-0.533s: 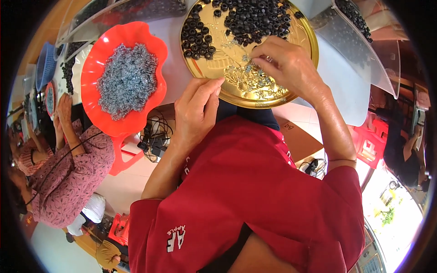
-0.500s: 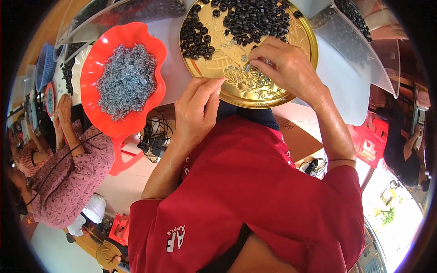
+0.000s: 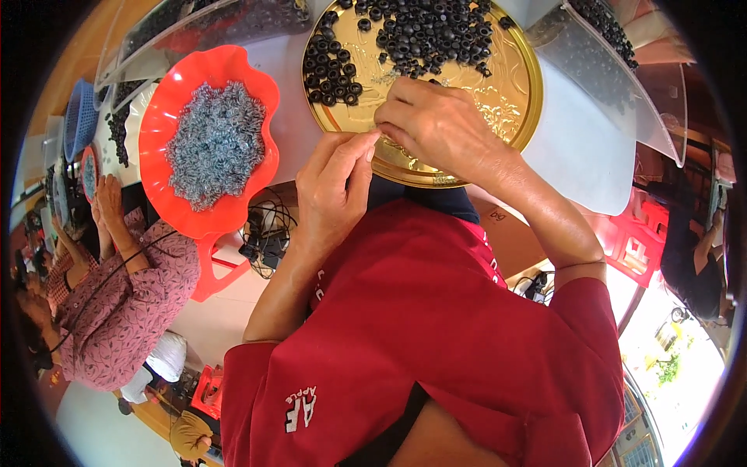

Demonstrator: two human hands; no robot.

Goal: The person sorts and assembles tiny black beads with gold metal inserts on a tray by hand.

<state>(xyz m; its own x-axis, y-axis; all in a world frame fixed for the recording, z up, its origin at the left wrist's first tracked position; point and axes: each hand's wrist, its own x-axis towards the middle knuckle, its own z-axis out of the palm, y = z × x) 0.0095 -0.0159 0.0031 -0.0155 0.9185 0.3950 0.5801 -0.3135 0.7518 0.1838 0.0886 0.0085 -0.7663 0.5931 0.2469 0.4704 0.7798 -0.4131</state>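
- Over the near rim of the gold tray [image 3: 510,117], both hands meet, fingertips almost touching.
- Right hand [image 3: 440,124] lies knuckles-up on the tray, its fingers curled narrow and bunched toward the left; whatever they pinch is hidden under them, so I cannot tell if they hold a piece.
- Left hand [image 3: 334,191] comes up from below the tray's edge, thumb and forefinger drawn close together at the rim, just beside the right fingertips; any piece between them is too small to see.
- Black rings [image 3: 420,35] lie heaped across the far half of the tray, with a smaller cluster at its left side; the embossed near half is mostly bare.
- Left of the tray, well apart from the hands, a scalloped red bowl [image 3: 159,132] holds a mound of small silvery-grey metal pieces [image 3: 214,144].
- Both vessels stand on a white worktop [image 3: 572,148].
- Clear plastic trays [image 3: 622,93] with more dark pieces sit at the far left and far right.
- Red shirt [image 3: 436,342] fills the lower middle of the view, both forearms rising from it.
- At the left edge another person in a patterned pink sleeve [image 3: 132,311] sits with hands raised near a blue basket [image 3: 78,121].
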